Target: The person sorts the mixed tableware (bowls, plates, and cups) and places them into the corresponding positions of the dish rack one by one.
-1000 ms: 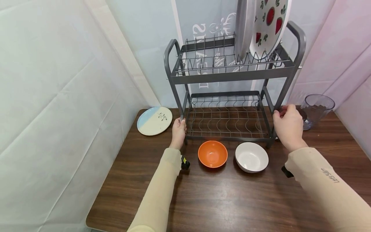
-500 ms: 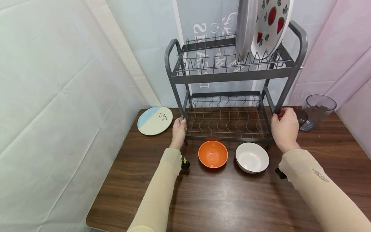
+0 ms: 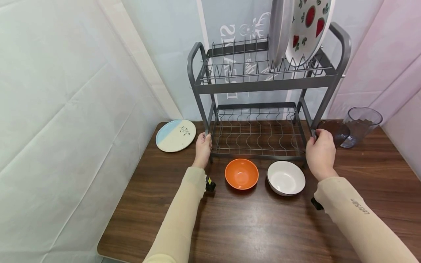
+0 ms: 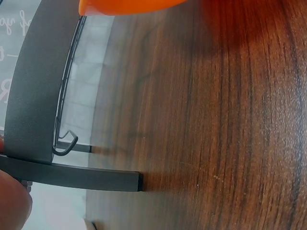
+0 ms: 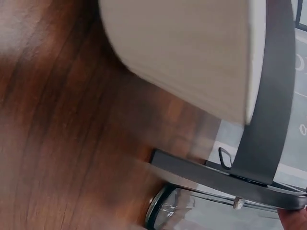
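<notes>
A two-tier dark grey dish rack (image 3: 268,86) stands at the back of the table in the head view. My left hand (image 3: 203,150) grips its left front post, low down beside the lower shelf. On the other side, my right hand (image 3: 320,153) grips the right front post at a similar height. In the left wrist view, a finger (image 4: 13,203) lies against the post just above its foot. A fingertip (image 5: 295,219) shows at the right post in the right wrist view. Before the rack sit an orange bowl (image 3: 241,174) and a white bowl (image 3: 285,178).
The upper shelf holds a watermelon-patterned plate (image 3: 309,33) and a greyish plate (image 3: 279,34) on edge. A blue-and-cream plate (image 3: 175,136) lies left of the rack. To the right are a dark glass (image 3: 333,132) and a tall clear glass (image 3: 363,122).
My right hand has moved left and slightly down from beside the right post and now wraps it. The left hand has kept its hold. The rack has barely shifted in view.
</notes>
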